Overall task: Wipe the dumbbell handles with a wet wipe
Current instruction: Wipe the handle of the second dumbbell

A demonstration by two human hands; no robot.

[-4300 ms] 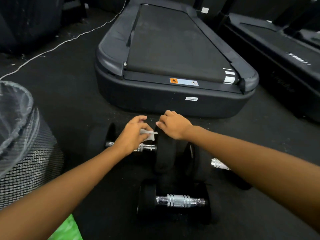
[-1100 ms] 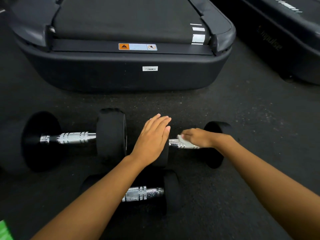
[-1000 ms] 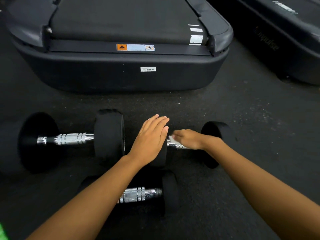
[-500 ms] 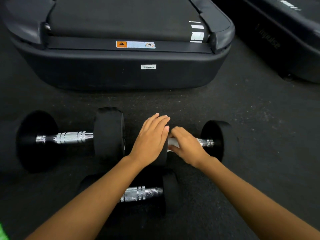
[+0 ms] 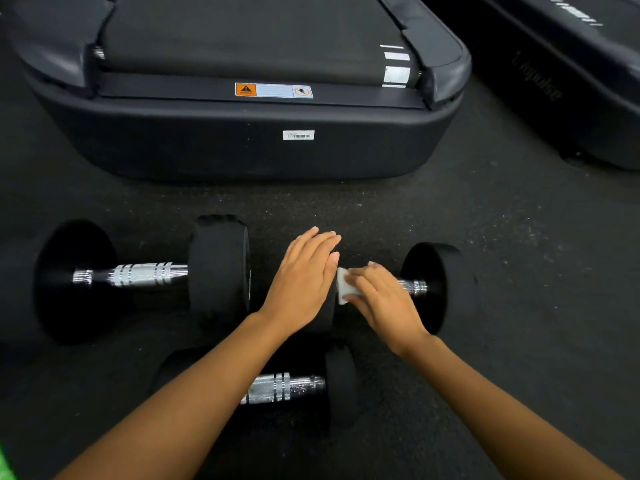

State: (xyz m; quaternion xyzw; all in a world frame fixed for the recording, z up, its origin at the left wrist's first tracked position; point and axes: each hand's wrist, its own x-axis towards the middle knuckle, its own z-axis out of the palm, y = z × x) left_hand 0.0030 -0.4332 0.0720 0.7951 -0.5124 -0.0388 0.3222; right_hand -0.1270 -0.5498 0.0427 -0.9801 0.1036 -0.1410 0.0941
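Observation:
Three black dumbbells with chrome handles lie on the dark floor. My right hand [image 5: 381, 299] grips a white wet wipe [image 5: 346, 289] wrapped over the handle of the right dumbbell [image 5: 436, 285], close to its left weight. My left hand [image 5: 304, 278] rests flat, fingers straight, on top of that left weight. The left dumbbell [image 5: 218, 271] lies untouched with its handle bare. The near dumbbell [image 5: 341, 379] sits below my arms, its left end hidden by my left forearm.
A black treadmill [image 5: 242, 147] stands just beyond the dumbbells, its rear end facing me. A second treadmill [image 5: 571, 81] is at the upper right. A green object [image 5: 5, 465] shows at the bottom left corner. Bare floor lies to the right.
My right hand slid the wipe leftward along the handle, from near the right weight toward the left weight. My left hand stayed flat on the left weight.

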